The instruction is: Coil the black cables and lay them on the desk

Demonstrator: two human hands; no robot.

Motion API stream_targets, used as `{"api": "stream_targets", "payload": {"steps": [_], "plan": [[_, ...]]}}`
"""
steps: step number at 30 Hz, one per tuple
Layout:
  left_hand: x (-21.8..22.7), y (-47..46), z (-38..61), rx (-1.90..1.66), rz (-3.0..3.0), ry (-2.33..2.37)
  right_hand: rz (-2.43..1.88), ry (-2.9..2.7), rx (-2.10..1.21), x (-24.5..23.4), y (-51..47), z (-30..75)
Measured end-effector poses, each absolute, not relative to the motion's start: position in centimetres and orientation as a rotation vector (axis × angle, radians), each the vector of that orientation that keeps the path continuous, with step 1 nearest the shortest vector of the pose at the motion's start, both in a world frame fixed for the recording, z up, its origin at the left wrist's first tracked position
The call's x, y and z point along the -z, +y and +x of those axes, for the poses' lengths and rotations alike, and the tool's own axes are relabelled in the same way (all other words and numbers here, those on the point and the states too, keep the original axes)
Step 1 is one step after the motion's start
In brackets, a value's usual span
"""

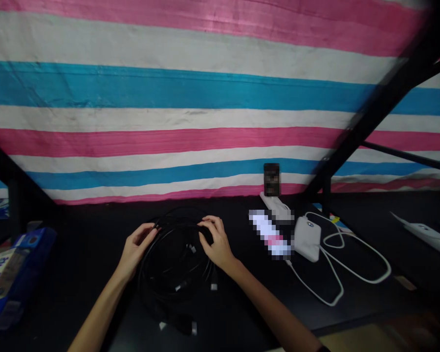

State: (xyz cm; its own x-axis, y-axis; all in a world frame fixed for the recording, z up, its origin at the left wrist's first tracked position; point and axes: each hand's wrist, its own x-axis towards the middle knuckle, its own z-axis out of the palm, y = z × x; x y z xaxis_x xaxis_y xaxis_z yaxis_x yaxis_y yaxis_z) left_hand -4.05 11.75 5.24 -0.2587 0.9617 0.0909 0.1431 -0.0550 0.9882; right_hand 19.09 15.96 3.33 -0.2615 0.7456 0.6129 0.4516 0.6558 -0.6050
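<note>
Several loops of black cable (145, 266) lie coiled on the dark tabletop in front of me. My left hand (136, 243) pinches the coil at its upper left, thumb and fingers closed on the strands. At the upper right of the loops, my right hand (217, 243) has its fingers curled around the cable, with the fingertips partly hidden by strands. Silvery plug ends stick out: one plug (214, 284) below my right hand, a wider black connector (188, 324) near the front, and others inside the loops, too dark to identify.
Right of the coil lie a blurred lit screen (269, 233), a white power bank (308, 238) and a looping white cable (381, 280). A small dark device (272, 179) stands behind. At left is a blue package (12, 281). Black frame bars (366, 117) cross a striped sheet (190, 93).
</note>
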Motion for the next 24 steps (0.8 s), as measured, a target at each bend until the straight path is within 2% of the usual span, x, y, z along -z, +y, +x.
{"api": "stream_targets", "payload": {"steps": [5,11,16,19,21,24], "plan": [[-5.3,11.2,-3.8,-1.342,1.166,1.320,-0.979,-1.826,-0.474,-3.5,15.8,18.8],[-5.5,10.8,-3.3,-1.408,1.092,1.240,-1.134,-1.724,-0.277,-4.1,15.8,19.0],[-5.3,11.1,-3.8,-1.405,1.129,1.271,-1.075,-1.585,-0.823,-3.6,16.2,18.9],[-5.1,11.7,-4.5,-1.405,1.298,1.476,-1.106,-1.519,-1.002,-3.2,16.3,18.9],[-4.9,12.0,-4.9,-1.345,1.533,1.781,-1.081,-1.506,-1.026,-3.1,16.3,18.9],[-4.5,12.3,-5.2,-0.997,1.736,2.266,-1.045,-1.505,-1.030,-3.2,16.2,18.9]]}}
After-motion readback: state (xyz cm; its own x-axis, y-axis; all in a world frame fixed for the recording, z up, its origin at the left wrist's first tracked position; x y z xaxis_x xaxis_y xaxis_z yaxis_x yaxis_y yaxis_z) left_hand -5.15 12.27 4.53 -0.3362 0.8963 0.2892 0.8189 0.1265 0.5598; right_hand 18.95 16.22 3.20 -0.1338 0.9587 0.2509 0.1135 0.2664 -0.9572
